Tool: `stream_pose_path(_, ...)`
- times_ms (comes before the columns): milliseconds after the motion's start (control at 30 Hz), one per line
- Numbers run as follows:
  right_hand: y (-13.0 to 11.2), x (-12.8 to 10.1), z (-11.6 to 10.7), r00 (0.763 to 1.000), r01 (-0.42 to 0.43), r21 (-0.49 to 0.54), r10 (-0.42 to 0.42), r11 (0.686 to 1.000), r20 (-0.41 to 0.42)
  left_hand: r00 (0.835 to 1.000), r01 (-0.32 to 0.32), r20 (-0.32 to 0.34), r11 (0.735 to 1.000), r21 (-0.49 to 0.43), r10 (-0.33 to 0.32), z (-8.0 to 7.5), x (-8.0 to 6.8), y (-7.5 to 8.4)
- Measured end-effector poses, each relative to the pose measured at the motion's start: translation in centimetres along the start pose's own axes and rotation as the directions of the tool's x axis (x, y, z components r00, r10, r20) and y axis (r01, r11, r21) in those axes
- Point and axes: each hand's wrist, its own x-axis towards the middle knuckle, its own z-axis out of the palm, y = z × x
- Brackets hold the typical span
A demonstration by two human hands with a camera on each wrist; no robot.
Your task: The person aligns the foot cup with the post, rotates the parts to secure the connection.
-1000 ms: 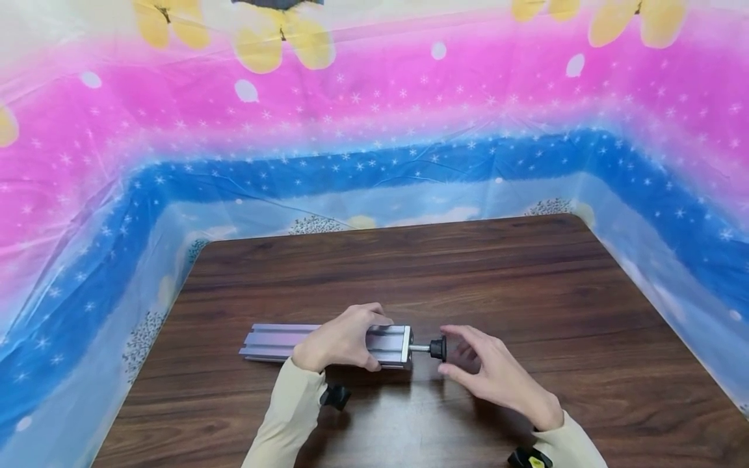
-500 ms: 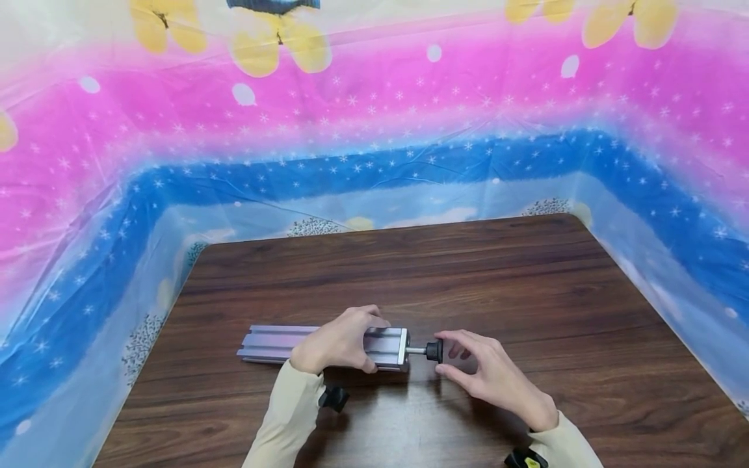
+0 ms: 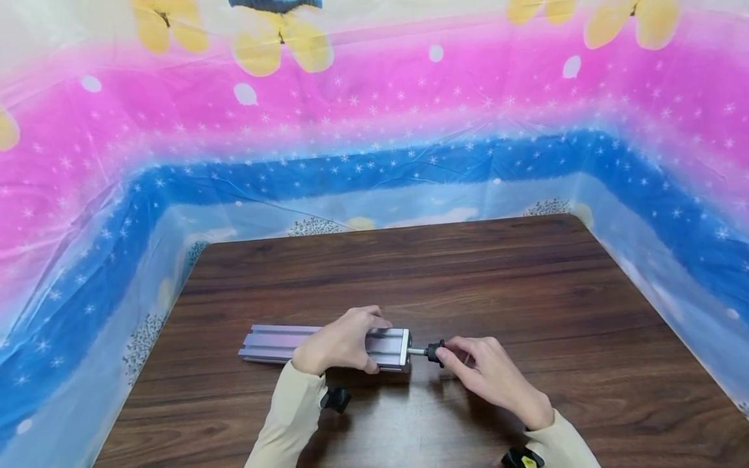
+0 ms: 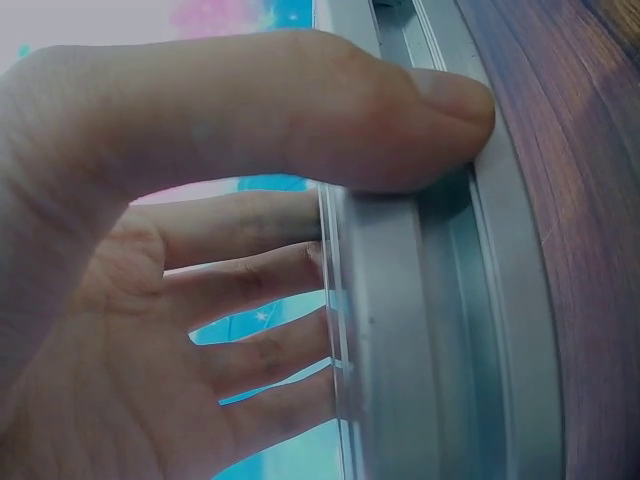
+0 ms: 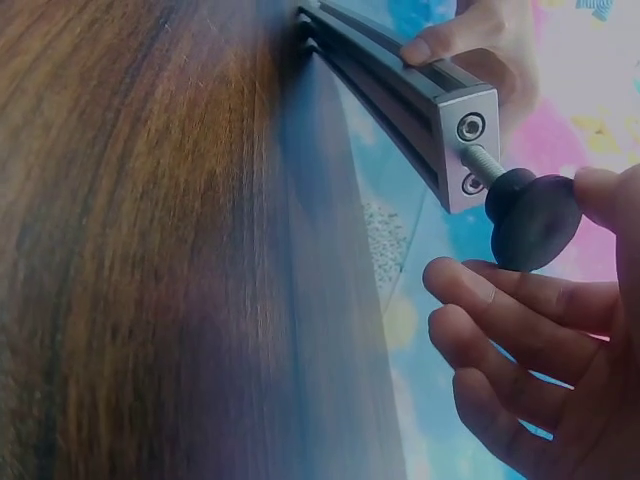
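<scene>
Head view: my right hand [image 3: 488, 377], spread off the black knob [image 3: 434, 353] 0.5 s ago, now pinches it. My left hand [image 3: 338, 341] stays clamped on the aluminium rail [image 3: 275, 342], flat on the worktop [image 3: 468, 279]; threading proceeds.

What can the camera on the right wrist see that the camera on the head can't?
Only the right wrist view shows the end face of the metal bar with its two round screw holes, and the threads on the screw going into the upper one.

Only the head view shows the whole table, the colourful sheet around it, both sleeves, and the bar's full length.

Both show the right hand at the black knob and the left hand holding the bar.
</scene>
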Motion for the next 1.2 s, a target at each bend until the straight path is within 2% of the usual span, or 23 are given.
stream_pose_path(367, -0.18, -0.07, 0.08, 0.995, -0.093, -0.024, 0.094, 0.995, 0.03, 1.0, -0.002, -0.005, 1.0, -0.009, 0.002, 0.04, -0.02, 0.15)
stream_pose_path(467, -0.16, -0.17, -0.06, 0.995, -0.096, -0.023, 0.096, 0.995, 0.029, 1.0, 0.007, 0.0, 1.0, -0.012, -0.007, 0.0, -0.04, 0.13)
stream_pose_path(533, -0.1, -0.36, -0.18, 0.998, -0.066, -0.017, 0.066, 0.998, 0.015, 1.0, 0.011, 0.003, 1.0, -0.02, -0.011, -0.05, -0.04, 0.12)
stream_pose_path(633, -0.01, -0.63, -0.34, 0.999, 0.036, -0.001, -0.036, 0.999, -0.014, 1.0, 0.019, 0.006, 0.999, -0.028, -0.018, -0.15, -0.06, 0.11)
stream_pose_path(767, 0.15, -0.75, -0.39, 0.985, 0.17, 0.027, -0.169, 0.985, -0.047, 1.0, 0.027, 0.006, 0.999, -0.028, -0.027, -0.21, -0.1, 0.08)
stream_pose_path(833, 0.2, -0.7, -0.38, 0.976, 0.211, 0.041, -0.208, 0.977, -0.059, 1.0, 0.027, 0.009, 0.999, -0.023, -0.027, -0.19, -0.09, 0.07)
stream_pose_path(967, 0.26, -0.64, -0.34, 0.971, 0.228, 0.033, -0.224, 0.973, -0.078, 1.0, 0.025, 0.009, 1.0, -0.013, -0.025, -0.09, -0.02, 0.02)
stream_pose_path(1200, 0.35, -0.63, -0.34, 0.987, 0.153, 0.022, -0.152, 0.988, -0.051, 1.0, 0.0, 0.005, 1.0, -0.021, 0.0, 0.05, 0.03, 0.07)
